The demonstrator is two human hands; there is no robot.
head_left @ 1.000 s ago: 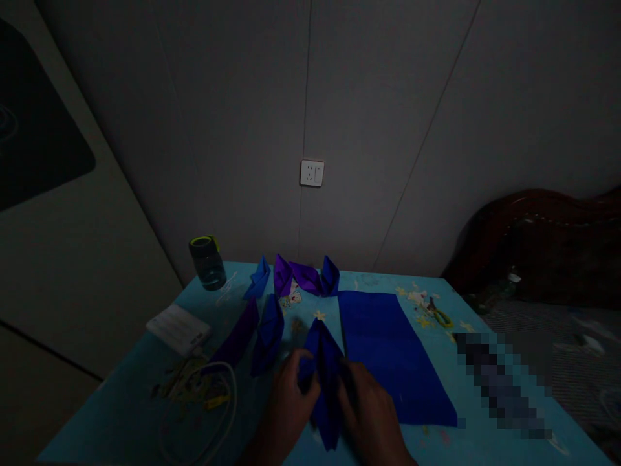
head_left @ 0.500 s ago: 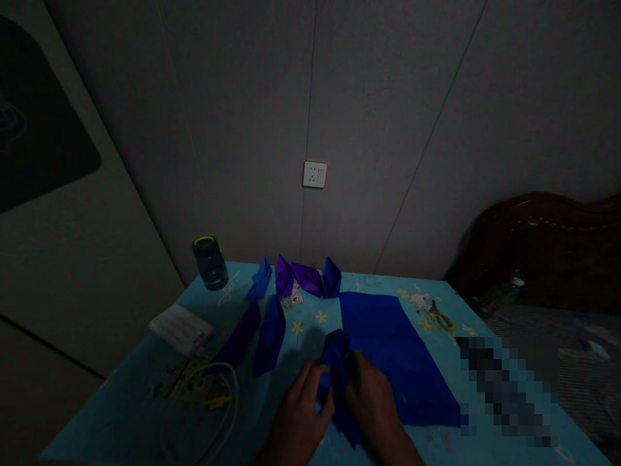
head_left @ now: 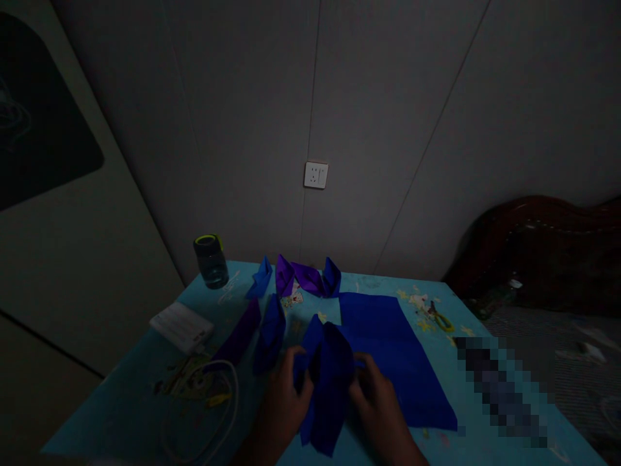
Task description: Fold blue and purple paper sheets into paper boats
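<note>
My left hand [head_left: 284,401] and my right hand [head_left: 376,398] both pinch a folded dark blue paper piece [head_left: 327,378], held between them just above the light blue table [head_left: 121,421]. The paper is spread wider between the hands and hangs down to a point near the front edge. A flat dark blue sheet [head_left: 388,353] lies right of it, under my right hand. Finished folded boats stand behind: blue [head_left: 262,277], purple [head_left: 303,277], and two more lying at the left [head_left: 269,333].
A small jar with a yellow-green lid [head_left: 210,260] stands at the back left corner. A white box [head_left: 182,325] and a white cable [head_left: 213,408] lie at the left. Small scissors [head_left: 439,317] rest at the right. A wall socket [head_left: 315,175] is behind; a dark wooden bedhead [head_left: 538,246] at the right.
The folded blue paper, narrow and compact half a second ago, has been pulled open wider between my hands. Both hands moved slightly apart.
</note>
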